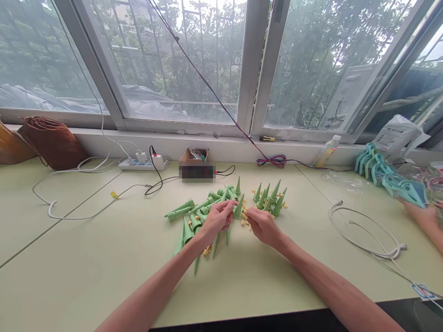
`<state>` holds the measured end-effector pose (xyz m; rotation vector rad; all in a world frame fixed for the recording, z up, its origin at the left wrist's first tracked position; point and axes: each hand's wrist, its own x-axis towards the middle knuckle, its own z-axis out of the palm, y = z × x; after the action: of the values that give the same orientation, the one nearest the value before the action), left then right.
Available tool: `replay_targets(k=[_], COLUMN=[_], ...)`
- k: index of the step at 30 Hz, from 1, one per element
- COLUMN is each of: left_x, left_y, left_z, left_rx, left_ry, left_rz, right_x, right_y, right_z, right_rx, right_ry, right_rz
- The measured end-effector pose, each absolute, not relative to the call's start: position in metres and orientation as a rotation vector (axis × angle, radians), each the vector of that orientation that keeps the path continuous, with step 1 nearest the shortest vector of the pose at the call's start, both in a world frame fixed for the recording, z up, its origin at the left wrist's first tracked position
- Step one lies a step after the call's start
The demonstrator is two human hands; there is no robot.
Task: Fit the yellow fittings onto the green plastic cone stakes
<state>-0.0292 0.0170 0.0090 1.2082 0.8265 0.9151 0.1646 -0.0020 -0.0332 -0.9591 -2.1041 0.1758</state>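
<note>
At the far left of the pale green counter [104, 272], a brown fabric drawstring bag [53, 143] leans by the window, next to an orange-tan bag [15, 146] cut by the picture's edge. A long white cable [74, 217] loops over the counter below a white power strip [142, 164] with plugs in it. Further right, a small open brown cardboard box [194, 155] stands behind a dark object [197, 171], blurred out by pixels.

Near the middle lies a loose heap of hollow green plastic cones [180, 212], pointing various ways, with small yellow plastic pieces [206, 251] among them. The left hand [218, 220] is over the heap's right side, its thumb and fingers pinched on one upright green plastic cone [238, 208]. Just beside it, the right hand [261, 223] grips a small yellow plastic piece [244, 215] between its fingertips, pointed at that cone; whether they touch cannot be told. Behind the right hand, a cluster of green cones [276, 190] stands upright, yellow pieces jutting from their sides.

Further right are a clear plastic bottle [326, 152] with a white cap, a coiled white cable [363, 240] and teal plastic clips [387, 177], with another person's hand [427, 219] beside them.
</note>
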Motion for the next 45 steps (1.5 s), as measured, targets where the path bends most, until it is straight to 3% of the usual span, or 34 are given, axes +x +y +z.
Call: replay_targets(k=[45], left_x=[-0.030], left_y=[0.015], left_z=[0.015], left_rx=[1.087], left_ry=[0.607], left_rz=[0.862], right_x=[0.141], right_y=[-0.020], right_z=[-0.021], right_rx=[-1.025], right_ry=[-1.589], right_rz=[0.883])
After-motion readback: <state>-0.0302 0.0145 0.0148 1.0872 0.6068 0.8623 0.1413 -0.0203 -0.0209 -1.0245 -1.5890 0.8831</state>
